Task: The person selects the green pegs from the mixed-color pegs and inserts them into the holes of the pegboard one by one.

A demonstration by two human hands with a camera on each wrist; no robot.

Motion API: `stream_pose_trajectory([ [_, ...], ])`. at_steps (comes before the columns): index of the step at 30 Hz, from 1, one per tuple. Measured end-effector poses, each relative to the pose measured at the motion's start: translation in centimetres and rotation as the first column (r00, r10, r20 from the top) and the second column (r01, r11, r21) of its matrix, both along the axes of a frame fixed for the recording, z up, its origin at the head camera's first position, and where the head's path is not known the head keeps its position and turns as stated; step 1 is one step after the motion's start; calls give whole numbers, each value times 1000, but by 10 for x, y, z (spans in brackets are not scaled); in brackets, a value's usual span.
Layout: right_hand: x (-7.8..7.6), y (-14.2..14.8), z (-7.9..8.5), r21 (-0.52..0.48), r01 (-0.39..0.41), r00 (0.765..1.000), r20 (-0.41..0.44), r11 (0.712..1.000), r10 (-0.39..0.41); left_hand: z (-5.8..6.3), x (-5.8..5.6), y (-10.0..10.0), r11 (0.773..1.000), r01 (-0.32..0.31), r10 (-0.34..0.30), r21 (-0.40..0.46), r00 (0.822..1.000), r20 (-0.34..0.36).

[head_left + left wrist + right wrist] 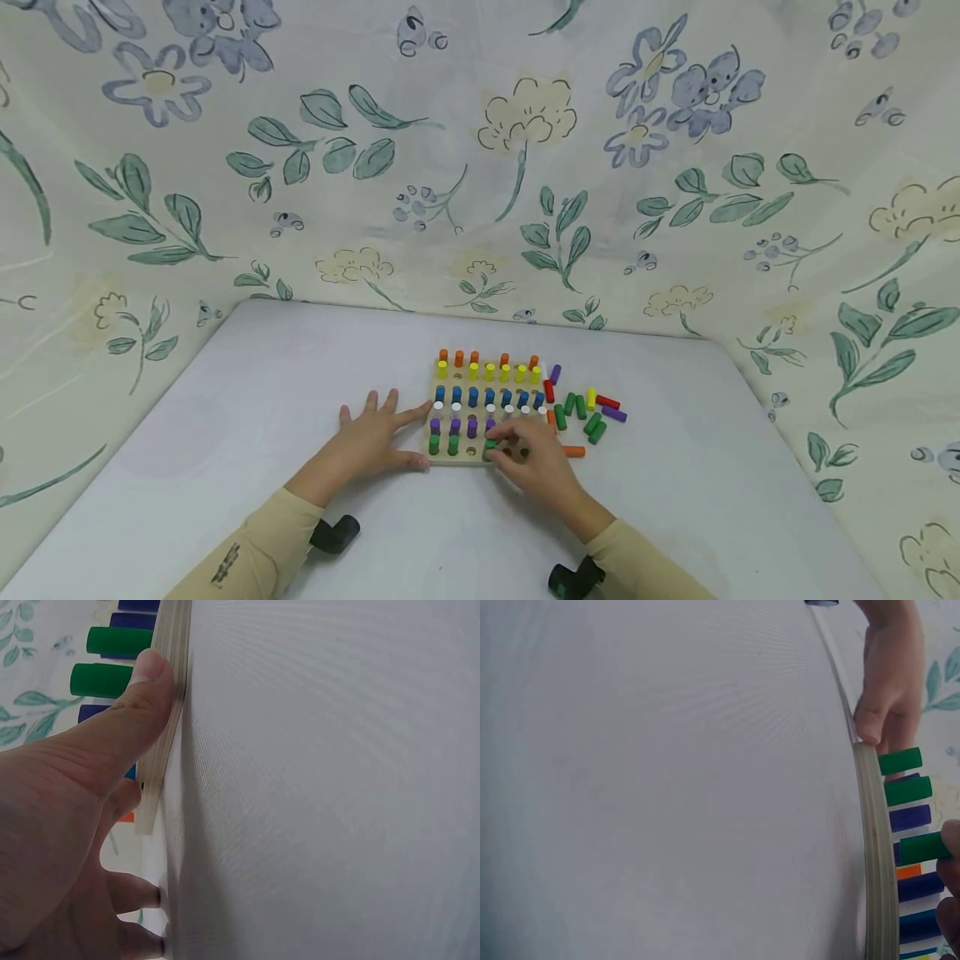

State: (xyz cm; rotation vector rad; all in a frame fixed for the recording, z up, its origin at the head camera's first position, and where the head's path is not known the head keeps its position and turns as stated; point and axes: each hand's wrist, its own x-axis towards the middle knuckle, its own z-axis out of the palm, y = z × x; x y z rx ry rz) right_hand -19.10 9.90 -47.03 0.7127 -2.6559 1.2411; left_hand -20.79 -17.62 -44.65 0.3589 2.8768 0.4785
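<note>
A wooden pegboard lies on the table with rows of orange, yellow, blue, white, purple and green pegs standing in it. My left hand rests at the board's left side, fingers spread; its thumb touches the board's edge near two green pegs. Over the front row, my right hand pinches a green peg between thumb and finger. That peg is upright above the board, right of an unfilled hole. Whether its lower end sits in a hole cannot be made out. The right hand covers the board's front right corner.
Loose pegs lie right of the board, among them several green pegs, a red peg, a purple peg and a yellow peg. An orange peg lies beside the right hand. Patterned cloth hangs behind the white table.
</note>
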Motion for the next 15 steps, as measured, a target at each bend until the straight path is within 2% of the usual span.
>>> stream_pose_trajectory([
  [15,0,-11,1,23,13,998,-66,1000,-11,0,0,1,1000,-4,4,-5,1000,1],
])
